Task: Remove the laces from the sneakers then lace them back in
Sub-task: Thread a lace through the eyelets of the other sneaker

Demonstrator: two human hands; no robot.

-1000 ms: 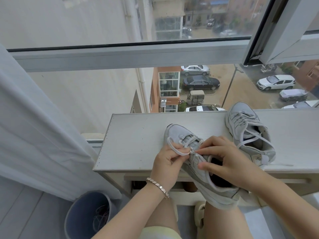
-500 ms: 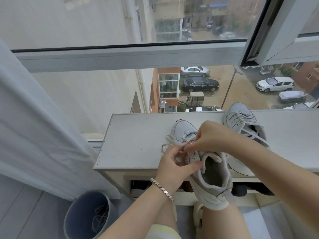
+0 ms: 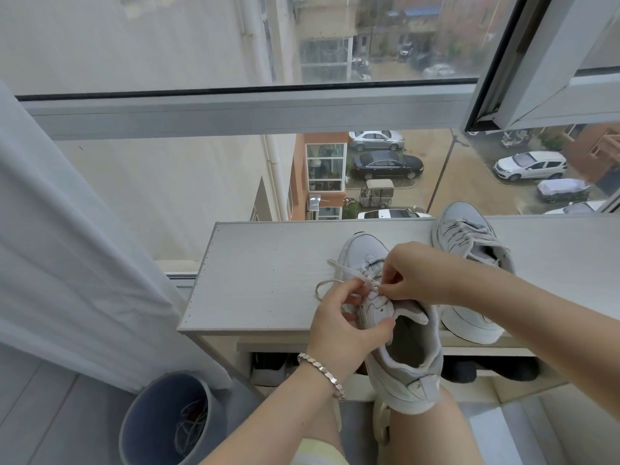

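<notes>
Bin (image 3: 161, 414) lower left, contents hard to make out. Counter (image 3: 261, 273): left edge well apart from the shoes. Left hand (image 3: 342, 327) fingers grip near sneaker (image 3: 402, 364) upper, hiding some eyelets. Its heel overhangs the counter's front edge. Grey lace (image 3: 347, 271) loops left, loose. Right hand (image 3: 419, 273) fingers pinch lace at an eyelet. Far sneaker (image 3: 463, 226) laced, partly behind the forearm.

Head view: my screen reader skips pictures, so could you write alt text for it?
Two hands work on a grey sneaker propped between shelf and thigh: the right hand pinches its lace at the eyelets while the left hand grips its upper. A second sneaker, laced, lies on the shelf beside a window overlooking parked cars.
</notes>
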